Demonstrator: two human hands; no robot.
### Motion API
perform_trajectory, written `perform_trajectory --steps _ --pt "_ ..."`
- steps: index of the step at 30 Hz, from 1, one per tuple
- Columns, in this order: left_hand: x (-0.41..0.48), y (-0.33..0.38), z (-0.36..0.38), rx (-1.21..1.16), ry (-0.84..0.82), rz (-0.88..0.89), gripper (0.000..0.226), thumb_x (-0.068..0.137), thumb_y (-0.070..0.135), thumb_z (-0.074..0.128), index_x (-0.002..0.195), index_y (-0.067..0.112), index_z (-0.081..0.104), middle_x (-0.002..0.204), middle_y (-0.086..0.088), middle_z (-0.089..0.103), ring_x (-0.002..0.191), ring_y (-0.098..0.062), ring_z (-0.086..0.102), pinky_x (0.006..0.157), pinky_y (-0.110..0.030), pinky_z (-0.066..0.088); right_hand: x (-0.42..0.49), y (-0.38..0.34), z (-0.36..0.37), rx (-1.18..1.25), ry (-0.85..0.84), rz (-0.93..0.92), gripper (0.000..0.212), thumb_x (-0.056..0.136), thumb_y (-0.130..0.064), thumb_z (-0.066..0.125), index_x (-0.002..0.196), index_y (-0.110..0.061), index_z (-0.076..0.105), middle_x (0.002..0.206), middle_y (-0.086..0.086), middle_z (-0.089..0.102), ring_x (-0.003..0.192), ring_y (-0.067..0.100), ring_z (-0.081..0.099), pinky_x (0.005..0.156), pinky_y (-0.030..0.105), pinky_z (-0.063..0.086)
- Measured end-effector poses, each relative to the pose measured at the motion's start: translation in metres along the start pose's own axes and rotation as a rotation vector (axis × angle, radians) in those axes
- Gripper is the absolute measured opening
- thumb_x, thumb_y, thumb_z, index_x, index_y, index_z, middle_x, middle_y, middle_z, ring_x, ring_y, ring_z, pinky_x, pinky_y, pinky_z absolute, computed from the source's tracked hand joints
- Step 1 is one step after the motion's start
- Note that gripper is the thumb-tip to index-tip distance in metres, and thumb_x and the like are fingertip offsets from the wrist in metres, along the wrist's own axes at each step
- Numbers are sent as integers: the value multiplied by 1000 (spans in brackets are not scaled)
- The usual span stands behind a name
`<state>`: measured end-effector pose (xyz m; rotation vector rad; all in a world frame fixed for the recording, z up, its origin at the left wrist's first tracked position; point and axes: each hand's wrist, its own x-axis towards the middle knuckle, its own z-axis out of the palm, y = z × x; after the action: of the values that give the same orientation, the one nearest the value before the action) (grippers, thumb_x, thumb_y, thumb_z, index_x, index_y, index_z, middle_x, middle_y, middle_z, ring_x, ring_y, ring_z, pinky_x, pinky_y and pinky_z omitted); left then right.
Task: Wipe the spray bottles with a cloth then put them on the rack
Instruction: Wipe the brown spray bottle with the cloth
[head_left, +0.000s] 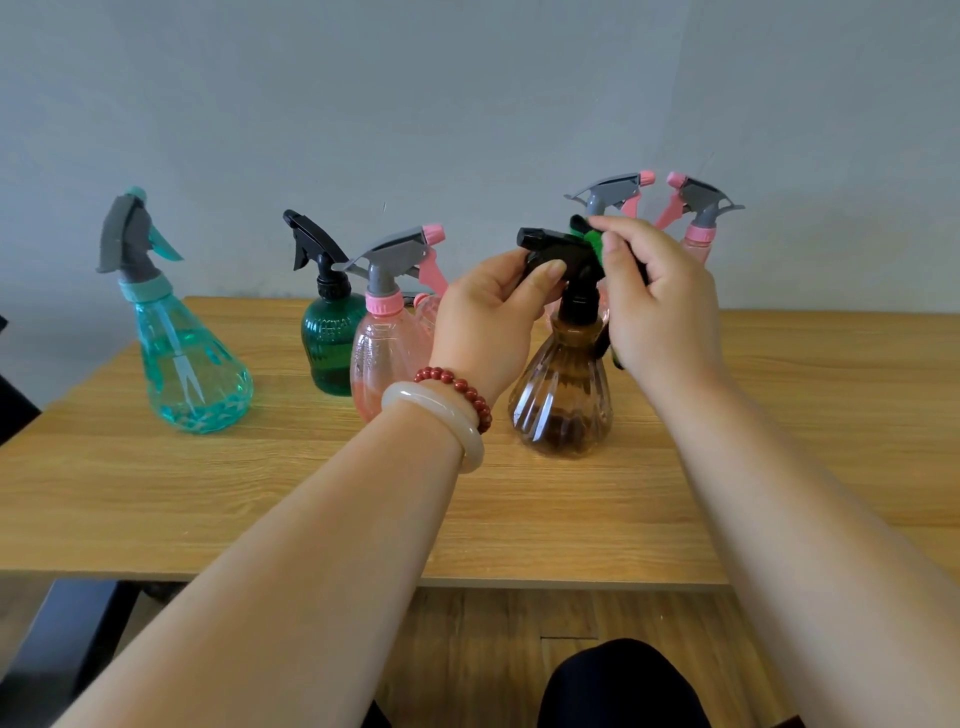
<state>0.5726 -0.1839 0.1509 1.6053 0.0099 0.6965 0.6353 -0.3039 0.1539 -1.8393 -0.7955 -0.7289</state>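
**Wooden bench, brown bottle under the cloth**

Grey wall (467, 78) stood behind a light wooden bench (156, 493) that carried several spray bottles. Near its front, the brown spray bottle (563, 395) stood upright on the bench. The left hand (483, 322), with a red bead bracelet (462, 389) and a pale bangle (441, 415) on its wrist, pinched the bottle's black trigger head between thumb and fingers. The right hand (660, 301) gripped a green cloth (592, 241) and pressed it against the back of that head. To the left stood a teal bottle (192, 374), a dark green bottle (330, 348) and a pink bottle (379, 358). Two more pink-nozzled sprayer heads (613, 192) rose behind the hands.
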Motion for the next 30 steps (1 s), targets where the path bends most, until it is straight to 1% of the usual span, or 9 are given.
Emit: perform_trajectory --steps 4,8,10,13,17,20,24,28,30 --pt "-2 -1 -3 -5 7 15 14 98 15 60 105 24 67 93 13 73 94 0 70 85 -19 56 -7 -1 5 -64 36 -113 30 102 -17 46 124 -11 65 114 -9 64 106 -3 55 92 5 37" --pt "0 -1 -2 -1 -2 16 15 98 14 60 103 26 66 92 15 72 94 1 70 85 -18 55 -13 1 3 166 76 122 30 103 -13 46 127 -13 63 113 -9 64 93 -19 57 79 1 40" --pt "0 -1 -2 14 2 23 14 98 15 60 105 25 66 93 15 72 95 1 70 87 -19 55 -14 -3 4 206 118 215 29 103 -13 47 127 -14 63 114 -13 61 97 -22 54 80 0 39" --pt "0 -3 -2 34 8 25 14 98 17 60 107 23 67 94 15 72 96 1 69 89 -23 56 -16 -7 4 199 173 261 29 103 -15 48 126 -19 64 115 -17 60 110 -13 52 88 -1 37" --pt "-1 -1 -2 23 -3 20 13 98 16 60 100 28 65 90 16 71 92 3 69 85 -20 56 -17 -8 1 115 197 276 27 103 -16 48 123 -18 66 112 -16 61 102 -13 54 84 1 42" --pt "-1 0 -2 12 -6 12 13 98 15 60 100 27 66 91 16 71 92 3 69 81 -16 55 -20 -5 -2 -127 172 86 30 101 -11 46 123 -10 66 109 -7 66 97 -1 55 76 -2 37" --pt "-1 1 -2 18 -14 14 15 98 16 59 98 30 65 90 17 71 92 4 69 81 -16 55 -22 -3 -11 -386 75 -68 30 99 -7 46 123 -5 64 111 8 70 98 24 65 76 18 37" --pt "-1 0 -2 28 -16 9 13 98 16 58 104 26 65 95 14 72 96 2 69 84 -17 55 -24 -4 -17 -384 98 84 30 101 -10 46 124 -7 65 112 9 71 101 24 65 75 18 36" --pt "-1 0 -2 25 -17 5 14 98 16 58 104 26 65 95 14 72 96 2 69 83 -17 55 -26 -6 -16 -325 193 3 31 100 -9 46 125 -5 64 117 9 69 108 21 63 85 14 40"
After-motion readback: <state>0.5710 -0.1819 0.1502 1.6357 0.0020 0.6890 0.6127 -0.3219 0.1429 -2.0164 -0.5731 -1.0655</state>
